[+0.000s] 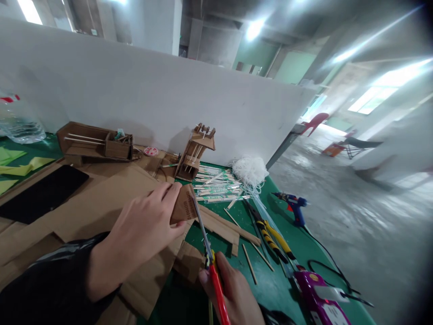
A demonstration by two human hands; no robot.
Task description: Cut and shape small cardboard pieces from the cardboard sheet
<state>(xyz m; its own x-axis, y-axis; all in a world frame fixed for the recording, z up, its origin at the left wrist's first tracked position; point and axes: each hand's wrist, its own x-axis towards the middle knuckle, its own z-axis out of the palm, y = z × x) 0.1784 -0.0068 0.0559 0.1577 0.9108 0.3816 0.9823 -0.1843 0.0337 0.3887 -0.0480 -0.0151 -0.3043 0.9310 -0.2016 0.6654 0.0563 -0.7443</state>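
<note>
My left hand [145,225] is closed on a small piece of brown cardboard [183,205] with print on it, its thumb below and its fingers above. In my right hand [233,289] is a pair of scissors [205,230] with red and yellow handles. The scissor blades lie along the right edge of the cardboard piece; whether they cut into it I cannot tell. Under my left hand spread large cardboard sheets [111,189]. Narrow cardboard strips [219,225] lie just beyond the scissors.
Cardboard models [96,141] stand along the white partition [152,95]. Wrapped sticks [218,183], white string [250,171], pliers [270,234], a blue glue gun [294,205] and a purple power strip [321,298] lie to the right. A black phone-like slab [43,192] and a water bottle [22,122] are left.
</note>
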